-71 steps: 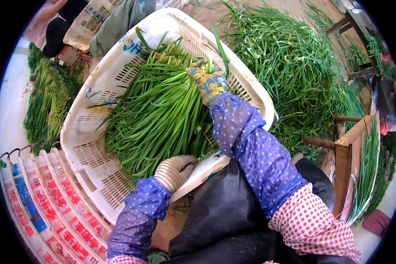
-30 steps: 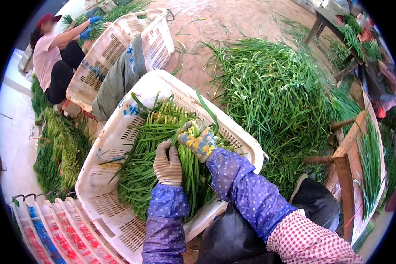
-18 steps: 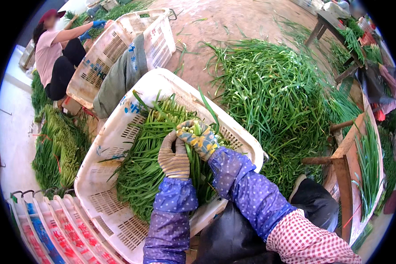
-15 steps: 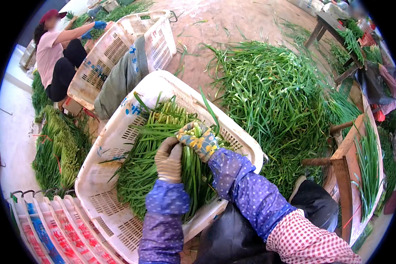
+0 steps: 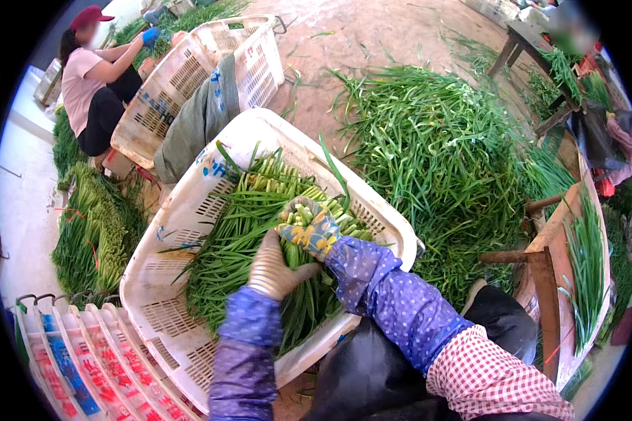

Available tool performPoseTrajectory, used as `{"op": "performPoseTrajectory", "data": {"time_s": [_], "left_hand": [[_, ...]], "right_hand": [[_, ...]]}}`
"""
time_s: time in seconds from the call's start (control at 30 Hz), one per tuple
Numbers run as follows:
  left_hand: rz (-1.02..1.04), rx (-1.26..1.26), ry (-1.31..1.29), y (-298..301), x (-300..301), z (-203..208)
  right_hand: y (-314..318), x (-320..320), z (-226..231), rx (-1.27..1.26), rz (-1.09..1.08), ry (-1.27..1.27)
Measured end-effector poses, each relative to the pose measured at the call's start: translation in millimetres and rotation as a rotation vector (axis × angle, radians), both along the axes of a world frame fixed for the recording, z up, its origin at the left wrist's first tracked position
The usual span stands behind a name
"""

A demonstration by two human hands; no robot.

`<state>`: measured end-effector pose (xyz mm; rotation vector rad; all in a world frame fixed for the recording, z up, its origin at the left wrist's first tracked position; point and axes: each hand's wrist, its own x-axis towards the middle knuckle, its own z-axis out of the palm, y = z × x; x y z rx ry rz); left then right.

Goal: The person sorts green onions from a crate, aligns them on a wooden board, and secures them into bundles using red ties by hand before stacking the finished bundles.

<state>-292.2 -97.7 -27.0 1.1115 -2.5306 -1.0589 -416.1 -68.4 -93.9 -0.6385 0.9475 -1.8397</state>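
My right hand, in a patterned blue, grey and yellow glove, is closed round a bunch of garlic chives. Their pale cut ends stick up out of the fist, and the leaves hang below it. Just to the left, my left hand wears a beige striped glove and lies against the leaves, thumb spread well away from the fingers. Some of its fingertips are hidden by the greens. Both hands are over a white plastic crate, where more chives lie with their stem ends toward the far side.
A large loose heap of green leaves covers the floor to the right. Beyond my crate stand another crate and a seated person. Bundled greens lie at left, a striped red-and-white crate near left, a wooden stand at right.
My left hand has drawn slightly down from the right fist and spread its thumb. My right hand has shifted a little left, showing more cut ends. The seated person's arms have moved.
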Motion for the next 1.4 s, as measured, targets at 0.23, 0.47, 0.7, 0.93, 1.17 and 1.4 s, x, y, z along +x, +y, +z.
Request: {"op": "performPoseTrajectory", "data": {"time_s": [0.23,0.47,0.7,0.93,1.17,1.4], "left_hand": [[-0.13,0.606,0.434,-67,11,58],[-0.802,-0.52,-0.404,-14,9,-62],[-0.813,-0.645,-0.441,-10,14,-65],[-0.565,-0.285,-0.608,-7,-15,70],[-0.487,-0.164,0.255,119,-39,194],[-0.37,2.0,0.434,309,-126,194]], "right_hand": [[51,38,92,-0.434,0.261,0.605],[87,18,148,-0.466,0.413,0.331],[169,-114,201,-0.462,-0.273,-0.013],[308,-219,321,-0.388,-0.809,0.316],[325,-242,330,-0.277,-1.031,0.649],[361,-166,324,-0.215,-0.852,0.98]]}}
